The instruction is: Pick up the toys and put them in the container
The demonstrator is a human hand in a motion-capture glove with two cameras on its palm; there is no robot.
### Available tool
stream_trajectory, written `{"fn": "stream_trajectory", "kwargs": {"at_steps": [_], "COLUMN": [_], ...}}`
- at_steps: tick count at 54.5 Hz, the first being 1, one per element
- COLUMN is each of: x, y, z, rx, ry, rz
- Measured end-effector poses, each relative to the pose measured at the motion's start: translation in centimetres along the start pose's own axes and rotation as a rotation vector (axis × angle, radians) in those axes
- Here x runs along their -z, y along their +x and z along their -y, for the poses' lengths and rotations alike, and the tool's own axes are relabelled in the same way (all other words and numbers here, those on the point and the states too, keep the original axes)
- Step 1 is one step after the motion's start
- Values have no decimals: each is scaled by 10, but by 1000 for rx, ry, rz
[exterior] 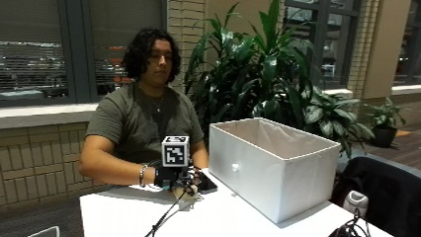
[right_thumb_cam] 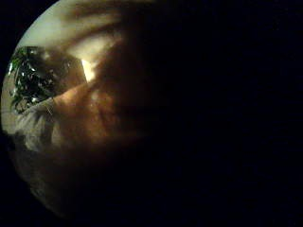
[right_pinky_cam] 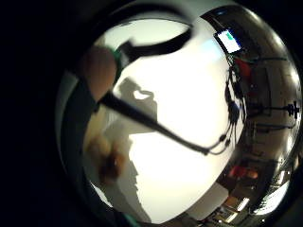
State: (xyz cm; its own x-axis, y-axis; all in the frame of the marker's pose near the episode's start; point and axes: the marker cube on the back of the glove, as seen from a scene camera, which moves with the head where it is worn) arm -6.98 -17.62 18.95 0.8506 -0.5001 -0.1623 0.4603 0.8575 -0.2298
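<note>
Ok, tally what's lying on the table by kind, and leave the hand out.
White container: 1
Light brown toy, partly hidden under the right hand: 1
Dark flat thing beside that hand: 1
Total: 3

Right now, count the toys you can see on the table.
1: a tan toy on the table, right under the gloved hand. More may be hidden inside or behind the white container.
</note>
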Motion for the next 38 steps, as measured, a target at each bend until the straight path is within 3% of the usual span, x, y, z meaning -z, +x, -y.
{"fn": "stream_trajectory", "kwargs": {"at_steps": [10,19,29,38], "x": [32,126,220,270], "y": [9,31,59,62], "z": [22,56,107,165], "rx": [-23,12,9,-133], "ry": [255,402,460,414], "rz": [25,24,93,229]}}
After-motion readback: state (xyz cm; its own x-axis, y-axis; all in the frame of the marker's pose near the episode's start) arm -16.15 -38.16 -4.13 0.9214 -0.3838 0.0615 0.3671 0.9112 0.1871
